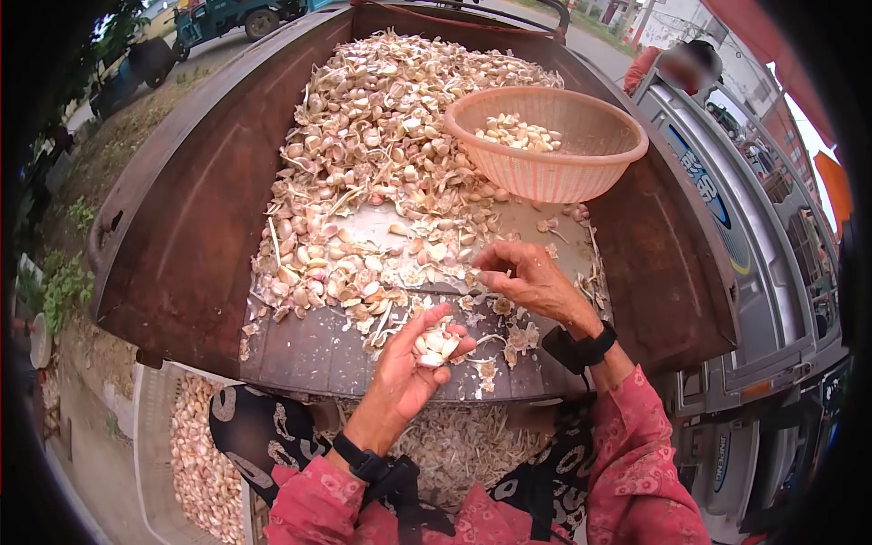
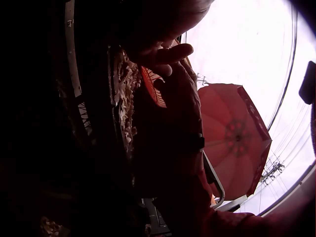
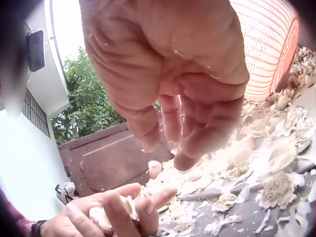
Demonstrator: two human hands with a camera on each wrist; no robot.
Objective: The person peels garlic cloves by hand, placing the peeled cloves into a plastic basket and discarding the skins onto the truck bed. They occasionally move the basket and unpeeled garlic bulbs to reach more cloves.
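My left hand, palm up over the near edge of the cart bed, holds several pale garlic cloves, fingers bent around them. In the right wrist view those same cloves show between its fingers. My right hand hovers just beyond and to the right, above scattered garlic skins. Its fingers curve loosely, with a gap between thumb and fingertips in the right wrist view. One garlic clove appears just below those fingertips. The left wrist view is dark, with only some finger outlines showing.
A large heap of garlic cloves fills the far part of the rusty cart bed. On its right sits a pink plastic basket containing peeled cloves. Below left, a white crate holds more cloves. Another person stands beyond the grey vehicle.
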